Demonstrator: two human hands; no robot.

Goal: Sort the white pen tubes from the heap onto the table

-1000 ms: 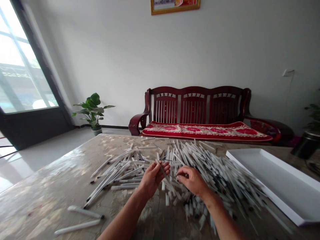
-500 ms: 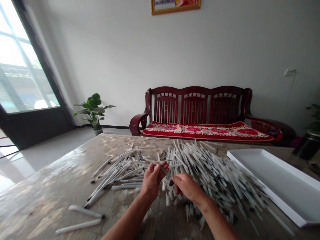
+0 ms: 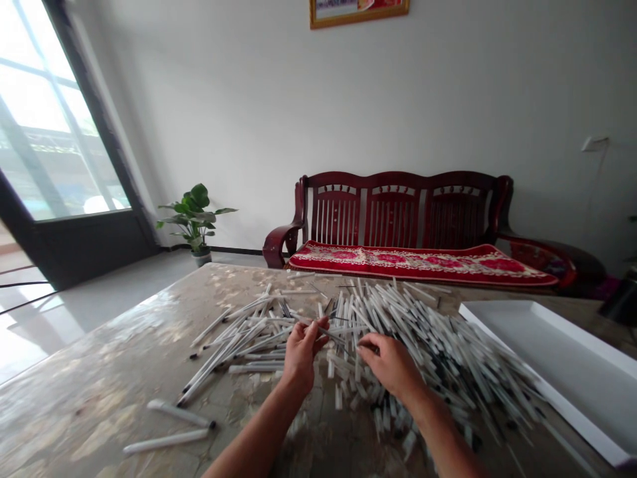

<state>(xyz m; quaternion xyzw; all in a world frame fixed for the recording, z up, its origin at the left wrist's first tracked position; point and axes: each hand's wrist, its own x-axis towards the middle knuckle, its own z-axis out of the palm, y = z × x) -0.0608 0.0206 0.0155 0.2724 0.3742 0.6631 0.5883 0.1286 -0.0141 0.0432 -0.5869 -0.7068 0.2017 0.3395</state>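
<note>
Above the middle of the table, my left hand (image 3: 303, 348) is closed in a pinch on a slim grey pen barrel (image 3: 332, 336) that slants down to the right. My right hand (image 3: 388, 362) is just to the right, thumb and fingers pressed together near the barrel's lower end. Whatever it pinches, if anything, is too small to make out. Under and beyond both hands lie loose pen parts. A large heap of whitish pen barrels (image 3: 423, 325) spreads to the right, and short clear caps (image 3: 348, 388) lie below the hands.
White pens with black ends (image 3: 226, 362) are strewn at the left, two of them (image 3: 166, 441) apart near the front. A shallow white tray (image 3: 552, 358) sits at the right on the patterned table (image 3: 89, 372). Behind stand a red wooden bench (image 3: 391, 212) and a potted plant (image 3: 196, 216).
My right hand has moved slightly right, away from my left hand, widening the gap between them. The left hand keeps its pinch on the barrel. The view has shifted a little left.
</note>
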